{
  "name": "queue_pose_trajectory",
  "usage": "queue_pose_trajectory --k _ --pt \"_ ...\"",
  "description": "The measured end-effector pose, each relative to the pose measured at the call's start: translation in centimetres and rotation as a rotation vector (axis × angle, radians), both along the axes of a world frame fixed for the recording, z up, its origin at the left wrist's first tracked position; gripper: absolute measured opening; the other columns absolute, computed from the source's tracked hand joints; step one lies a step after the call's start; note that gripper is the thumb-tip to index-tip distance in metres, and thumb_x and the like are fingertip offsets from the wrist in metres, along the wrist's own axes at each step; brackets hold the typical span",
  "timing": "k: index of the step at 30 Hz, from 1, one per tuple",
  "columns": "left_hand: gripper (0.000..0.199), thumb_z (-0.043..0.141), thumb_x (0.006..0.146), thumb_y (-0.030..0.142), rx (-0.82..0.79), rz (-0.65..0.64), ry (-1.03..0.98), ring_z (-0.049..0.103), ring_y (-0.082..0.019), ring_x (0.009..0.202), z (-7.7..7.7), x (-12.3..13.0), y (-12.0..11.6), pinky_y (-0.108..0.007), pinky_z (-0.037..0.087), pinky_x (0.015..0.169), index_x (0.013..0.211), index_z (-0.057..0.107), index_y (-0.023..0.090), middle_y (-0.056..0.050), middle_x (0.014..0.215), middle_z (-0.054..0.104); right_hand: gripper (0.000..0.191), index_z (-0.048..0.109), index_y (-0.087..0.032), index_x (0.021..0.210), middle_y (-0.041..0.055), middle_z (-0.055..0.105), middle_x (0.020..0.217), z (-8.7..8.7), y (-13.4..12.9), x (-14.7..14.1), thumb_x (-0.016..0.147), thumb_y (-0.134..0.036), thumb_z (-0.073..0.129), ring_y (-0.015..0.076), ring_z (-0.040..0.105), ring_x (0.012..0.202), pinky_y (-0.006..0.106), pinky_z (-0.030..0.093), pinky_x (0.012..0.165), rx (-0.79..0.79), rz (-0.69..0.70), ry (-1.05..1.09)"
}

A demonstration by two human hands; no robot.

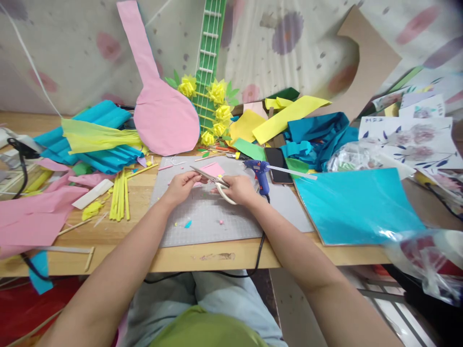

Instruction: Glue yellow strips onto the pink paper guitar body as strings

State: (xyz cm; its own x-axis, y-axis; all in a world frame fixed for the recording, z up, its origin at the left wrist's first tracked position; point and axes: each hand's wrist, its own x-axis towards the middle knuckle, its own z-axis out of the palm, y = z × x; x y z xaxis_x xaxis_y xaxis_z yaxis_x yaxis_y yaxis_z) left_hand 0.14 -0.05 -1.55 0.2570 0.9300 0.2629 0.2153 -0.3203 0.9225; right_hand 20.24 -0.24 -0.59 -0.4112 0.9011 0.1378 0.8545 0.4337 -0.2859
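Note:
My right hand point(238, 189) is closed around a pair of scissors point(221, 187) with white handles, blades pointing left toward my other hand. My left hand point(183, 187) is pinched at the blade tips; what sits between its fingers is too small to make out. Both hands are above a grey cutting mat point(202, 229). Just beyond them lies a pink paper piece point(214, 168). Close to the right hand, a blue glue gun point(259, 172) rests with a long glue stick in its back. Small pink and blue scraps dot the mat.
Behind the mat stand a pink guitar-shaped cutout point(166, 118) and a green fretted neck point(208, 62) with yellow paper flowers point(222, 113). Yellow paper sticks point(119, 195) and pink paper point(39, 212) lie left. A phone point(278, 164) and a blue sheet point(358, 207) are right.

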Motion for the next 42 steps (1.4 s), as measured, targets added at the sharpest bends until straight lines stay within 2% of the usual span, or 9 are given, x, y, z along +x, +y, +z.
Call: queue_pose_trajectory --k 3,9,14,17,23,26,31,37,42 --pt "0.027 0.055 0.076 0.037 -0.019 0.039 -0.079 0.065 -0.02 0.083 0.2 -0.2 0.2 -0.035 0.048 0.082 0.086 0.065 0.014 -0.01 0.09 0.069 0.052 0.061 -0.018 0.085 0.0066 0.066 0.078 0.1 0.1 -0.2 0.077 -0.065 0.039 0.0164 0.056 0.069 0.024 0.03 0.058 -0.004 -0.108 -0.018" --pt "0.027 0.059 0.071 0.031 0.045 0.44 -0.321 0.065 -0.014 0.071 0.5 -2.3 1.5 -0.032 0.052 0.075 0.093 0.057 0.016 -0.007 0.095 0.066 0.032 0.058 -0.015 0.093 0.0122 0.064 0.09 0.7 0.2 0.6 0.082 -0.042 0.045 0.0221 0.059 0.08 0.027 0.037 0.063 -0.026 -0.363 -0.138" --pt "0.023 0.056 0.071 0.026 0.024 0.518 -0.346 0.063 -0.011 0.064 0.5 -3.5 2.2 -0.029 0.052 0.068 0.091 0.053 0.016 -0.003 0.083 0.064 0.03 0.052 -0.012 0.097 0.0142 0.061 0.096 0.7 0.1 1.2 0.081 -0.037 0.046 0.0242 0.058 0.087 0.03 0.041 0.069 -0.054 -0.42 -0.119" --pt "0.018 0.051 0.073 0.028 -0.015 0.553 -0.208 0.059 -0.01 0.057 0.4 -3.6 2.2 -0.027 0.05 0.06 0.087 0.052 0.017 -0.001 0.075 0.061 0.037 0.045 -0.01 0.106 0.0157 0.058 0.102 0.6 0.1 0.9 0.079 -0.035 0.048 0.0249 0.056 0.092 0.031 0.041 0.073 -0.029 -0.439 -0.105" --pt "0.031 0.059 0.065 0.046 -0.027 0.562 0.639 0.057 -0.019 0.074 1.2 -3.6 1.0 -0.027 0.04 0.063 0.086 0.057 0.023 -0.003 0.079 0.061 0.03 0.043 -0.009 0.108 0.0192 0.052 0.109 -0.2 0.1 0.1 0.082 -0.025 0.041 0.0274 0.048 0.101 0.034 0.041 0.076 0.048 -0.423 -0.212" --pt "0.032 0.062 0.061 0.048 -0.072 0.474 0.866 0.058 -0.022 0.076 1.7 -3.6 0.6 -0.028 0.038 0.062 0.082 0.059 0.024 -0.004 0.082 0.064 0.03 0.043 -0.011 0.109 0.0191 0.051 0.11 -0.4 0.1 -0.1 0.082 -0.023 0.039 0.0272 0.048 0.101 0.034 0.043 0.073 0.049 -0.444 -0.23" --pt "0.023 0.054 0.068 0.045 -0.16 0.582 0.938 0.059 -0.025 0.071 1.3 -4.8 1.1 -0.031 0.038 0.061 0.069 0.058 0.022 -0.007 0.074 0.064 0.03 0.044 -0.012 0.108 0.0186 0.051 0.108 -0.3 0.2 -0.5 0.081 -0.022 0.039 0.0263 0.05 0.096 0.035 0.044 0.07 0.037 -0.451 -0.229" --pt "0.035 0.054 0.068 0.03 -0.167 0.884 0.77 0.058 -0.033 0.082 0.7 -6.7 1.7 -0.041 0.039 0.068 0.102 0.052 0.02 -0.015 0.088 0.064 0.028 0.048 -0.012 0.105 0.0175 0.054 0.104 -0.3 0.2 -0.7 0.079 -0.019 0.039 0.0264 0.051 0.095 0.035 0.043 0.069 0.058 -0.458 -0.22" --pt "0.034 0.057 0.067 0.038 -0.07 0.593 0.861 0.059 -0.028 0.082 1.0 -6.6 1.6 -0.034 0.04 0.066 0.099 0.057 0.026 -0.007 0.086 0.065 0.027 0.053 -0.01 0.1 0.0177 0.054 0.103 -0.2 -0.1 -0.4 0.077 -0.018 0.041 0.0279 0.048 0.096 0.035 0.041 0.074 0.128 -0.424 -0.251"
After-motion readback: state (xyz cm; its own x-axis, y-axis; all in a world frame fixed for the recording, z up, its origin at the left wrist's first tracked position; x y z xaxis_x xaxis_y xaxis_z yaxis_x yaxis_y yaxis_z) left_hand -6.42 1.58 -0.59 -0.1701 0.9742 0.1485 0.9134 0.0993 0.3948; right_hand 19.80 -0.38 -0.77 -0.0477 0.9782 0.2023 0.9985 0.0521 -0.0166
